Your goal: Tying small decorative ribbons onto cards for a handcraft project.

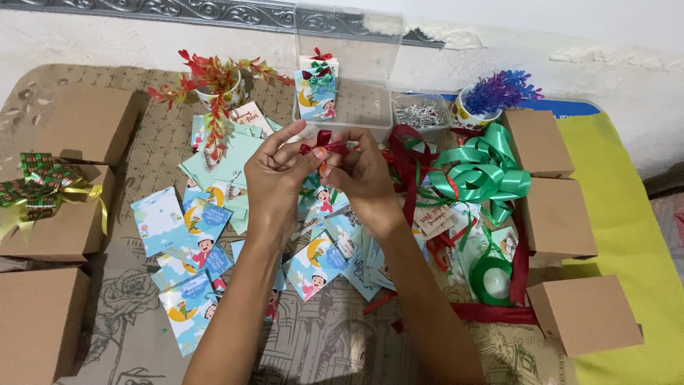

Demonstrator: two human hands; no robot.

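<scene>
I hold a small red ribbon bow up above the table, pinched between the fingertips of my left hand and my right hand; its loops poke out over my thumbs. Below lie scattered picture cards. A clear plastic box stands just beyond my fingers, and a green ribbon tangle crowds my right. Brown cardboard boxes line both sides.

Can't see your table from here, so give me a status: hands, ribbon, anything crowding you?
Left hand and right hand both pinching a small red ribbon bow above the table. Printed cards scattered beneath. Green ribbon bundle beside right hand, not touching.
</scene>
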